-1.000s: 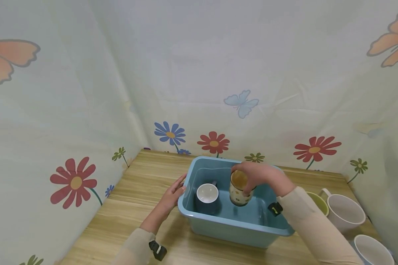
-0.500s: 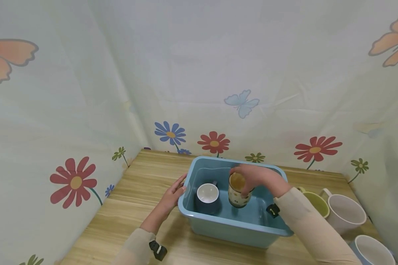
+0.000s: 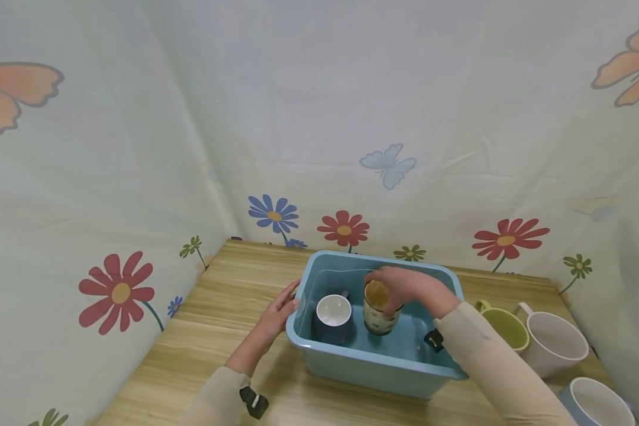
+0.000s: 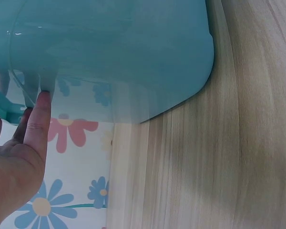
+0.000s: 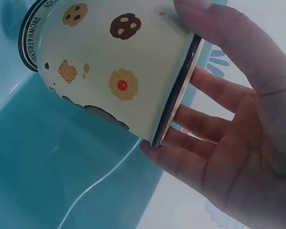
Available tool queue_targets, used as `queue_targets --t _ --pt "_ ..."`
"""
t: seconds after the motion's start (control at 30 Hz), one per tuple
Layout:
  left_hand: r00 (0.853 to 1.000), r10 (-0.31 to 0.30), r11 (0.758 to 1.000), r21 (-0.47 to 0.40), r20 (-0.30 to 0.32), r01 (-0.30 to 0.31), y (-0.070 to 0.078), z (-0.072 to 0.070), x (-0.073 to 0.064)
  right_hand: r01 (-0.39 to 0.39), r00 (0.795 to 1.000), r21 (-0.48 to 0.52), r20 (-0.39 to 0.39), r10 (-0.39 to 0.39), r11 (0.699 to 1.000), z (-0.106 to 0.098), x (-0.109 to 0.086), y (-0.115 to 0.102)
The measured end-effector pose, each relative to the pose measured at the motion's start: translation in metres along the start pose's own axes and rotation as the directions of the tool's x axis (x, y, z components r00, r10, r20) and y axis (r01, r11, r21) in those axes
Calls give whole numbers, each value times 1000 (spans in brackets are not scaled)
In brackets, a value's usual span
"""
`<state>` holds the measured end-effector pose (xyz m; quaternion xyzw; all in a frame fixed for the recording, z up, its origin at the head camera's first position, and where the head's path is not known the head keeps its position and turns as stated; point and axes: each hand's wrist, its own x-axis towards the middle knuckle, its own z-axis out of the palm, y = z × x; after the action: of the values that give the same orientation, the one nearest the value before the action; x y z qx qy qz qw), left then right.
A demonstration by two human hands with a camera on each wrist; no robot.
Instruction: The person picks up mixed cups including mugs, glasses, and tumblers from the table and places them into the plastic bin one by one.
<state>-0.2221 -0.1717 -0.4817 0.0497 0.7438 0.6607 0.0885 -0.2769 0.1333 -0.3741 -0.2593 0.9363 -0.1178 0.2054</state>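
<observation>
My right hand (image 3: pixel 399 287) grips a cream cup (image 3: pixel 375 318) by its rim, thumb on the near side and fingers across the far side. Cookie pictures and a dark rim band show on the cup (image 5: pixel 100 62) in the right wrist view. The cup is upright inside a light blue plastic basin (image 3: pixel 373 354), to the right of a dark mug (image 3: pixel 333 334) with a white inside. At the basin's left end, my left hand (image 3: pixel 274 316) touches the outer wall with its fingers extended, just under the rim in the left wrist view.
Right of the basin stand a yellow-green mug (image 3: pixel 506 328), a large white mug (image 3: pixel 556 343) and a light blue mug (image 3: pixel 599 405) with a white inside. The wooden table (image 3: pixel 234 284) meets a flower-printed cloth backdrop (image 3: pixel 309 118) behind and at the sides.
My right hand has moved the cup slightly left and lower inside the basin, closer to the dark mug. The left hand and the basin have stayed in place.
</observation>
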Motion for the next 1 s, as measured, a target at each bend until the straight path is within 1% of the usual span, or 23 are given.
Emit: queue_targets --t 0.27,0.57,0.67,0.83,1.0 --pt "1000 4 1000 5 3 -4 -4 0 3 -4 1000 1 12 4 1000 4 4 -3" --pt "1000 -13 1000 11 -12 13 -7 -1 5 -22 1000 16 21 21 1000 12 10 -1" --pt "1000 -2 1000 9 5 2 -6 -2 5 -14 1000 5 28 14 1000 14 13 0" --pt "1000 2 1000 -3 25 -2 -5 -2 4 21 999 -14 35 -21 1000 17 17 2" --pt "999 -3 1000 0 32 3 -3 -3 4 15 999 -5 36 -15 1000 20 19 3"
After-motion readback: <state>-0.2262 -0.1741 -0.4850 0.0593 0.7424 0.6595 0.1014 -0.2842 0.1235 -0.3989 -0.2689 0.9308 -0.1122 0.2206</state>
